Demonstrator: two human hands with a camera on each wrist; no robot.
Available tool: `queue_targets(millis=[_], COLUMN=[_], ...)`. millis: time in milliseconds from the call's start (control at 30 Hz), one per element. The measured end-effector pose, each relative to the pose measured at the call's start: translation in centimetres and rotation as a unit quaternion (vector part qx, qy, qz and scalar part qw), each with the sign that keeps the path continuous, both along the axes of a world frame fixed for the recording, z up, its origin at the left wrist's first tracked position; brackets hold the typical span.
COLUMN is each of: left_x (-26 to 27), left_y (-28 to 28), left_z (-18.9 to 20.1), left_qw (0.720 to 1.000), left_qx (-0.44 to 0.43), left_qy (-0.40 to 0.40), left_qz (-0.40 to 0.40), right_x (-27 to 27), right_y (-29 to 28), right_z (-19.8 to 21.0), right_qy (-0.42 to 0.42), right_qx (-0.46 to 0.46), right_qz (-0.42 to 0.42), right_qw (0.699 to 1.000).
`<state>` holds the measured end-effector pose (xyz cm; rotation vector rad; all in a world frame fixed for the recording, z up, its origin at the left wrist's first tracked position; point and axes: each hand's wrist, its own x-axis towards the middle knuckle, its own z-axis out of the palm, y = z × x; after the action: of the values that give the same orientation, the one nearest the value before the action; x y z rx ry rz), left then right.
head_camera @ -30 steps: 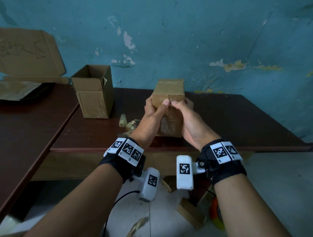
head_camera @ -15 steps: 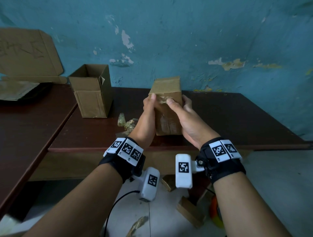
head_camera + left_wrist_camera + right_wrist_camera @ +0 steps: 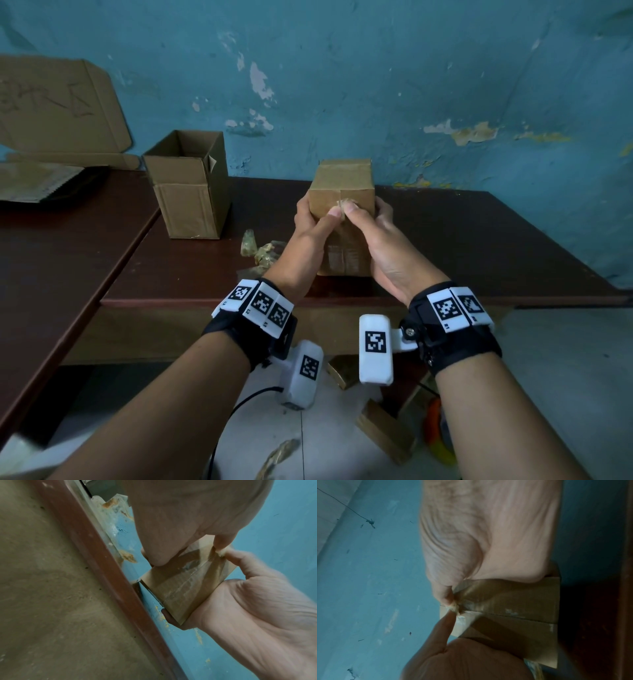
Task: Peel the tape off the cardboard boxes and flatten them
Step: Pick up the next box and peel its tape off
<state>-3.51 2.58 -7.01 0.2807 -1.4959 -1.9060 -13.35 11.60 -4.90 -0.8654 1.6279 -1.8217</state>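
Observation:
I hold a closed brown cardboard box [image 3: 342, 178] upright on the dark table [image 3: 479, 240], with clear tape [image 3: 181, 586] running down its front seam. My left hand [image 3: 313, 226] grips its left side and my right hand [image 3: 371, 229] grips its right side, fingers curled behind it. Both thumbs meet near the top of the front face. Between them they squeeze a small crumpled, lifted end of tape [image 3: 343, 205]. The left wrist view shows that tape end [image 3: 221, 552] between the thumb tips. In the right wrist view the tape end [image 3: 455, 608] stands off the seam.
An open-topped cardboard box [image 3: 190, 185] stands at the back left of the table. Crumpled peeled tape [image 3: 260, 250] lies just left of my left hand. Flattened cardboard [image 3: 58, 109] leans on the blue wall above a second table. Cardboard scraps [image 3: 387, 435] lie on the floor.
The box tipped slightly half a second ago with the thumbs a little apart; now the thumbs press together again on a crumpled bit of tape lifted from the front face.

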Motion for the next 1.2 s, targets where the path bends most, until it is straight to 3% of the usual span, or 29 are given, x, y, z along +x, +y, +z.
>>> queue_targets(millis=[333, 467, 667, 1000, 1200], left_x=[-0.1, -0.5, -0.7, -0.6, -0.8], left_y=[-0.2, -0.4, -0.7, -0.7, -0.7], left_z=[0.0, -0.4, -0.3, -0.8, -0.7], left_qw=[1.000, 0.999, 0.994, 0.999, 0.997], left_qx=[0.011, -0.009, -0.062, 0.002, -0.035], left_qy=[0.001, -0.045, -0.079, -0.037, -0.059], left_qz=[0.008, 0.021, 0.041, 0.028, 0.023], right_x=[-0.1, -0.1, -0.4, -0.3, -0.9], right_y=[-0.3, -0.1, 0.2, -0.4, -0.4], right_z=[0.1, 0.1, -0.1, -0.3, -0.8], right_qy=[0.016, -0.006, -0.059, -0.006, 0.033], right_qx=[0.025, 0.017, -0.012, 0.014, 0.060], right_qz=[-0.022, -0.021, 0.053, -0.010, 0.005], right_qw=[0.999, 1.000, 0.997, 1.000, 0.998])
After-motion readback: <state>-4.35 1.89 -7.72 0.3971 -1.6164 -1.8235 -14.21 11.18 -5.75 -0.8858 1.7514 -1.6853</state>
